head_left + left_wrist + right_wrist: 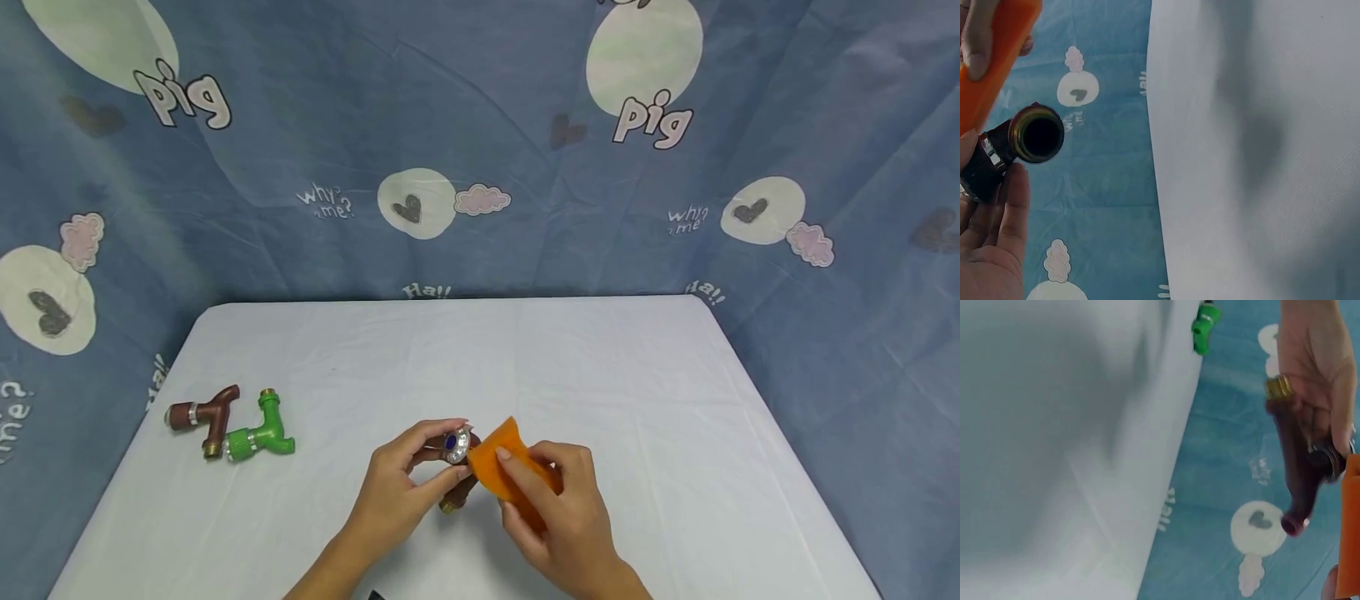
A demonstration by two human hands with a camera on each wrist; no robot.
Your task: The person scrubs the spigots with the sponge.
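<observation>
Near the table's front middle, my left hand grips a brown tap by its knob end, thumb on one side and fingers on the other. The knob's silver cap with a dark blue centre faces up. In the left wrist view the open brass-rimmed end of the tap points at the camera. My right hand pinches a folded orange cloth, which lies against the tap beside the knob. The right wrist view shows the tap's brass thread and the orange cloth at the edge.
On the table's left side lie another brown tap and a green tap, close together. The white-covered table meets a blue patterned cloth backdrop. A small black object shows at the bottom edge.
</observation>
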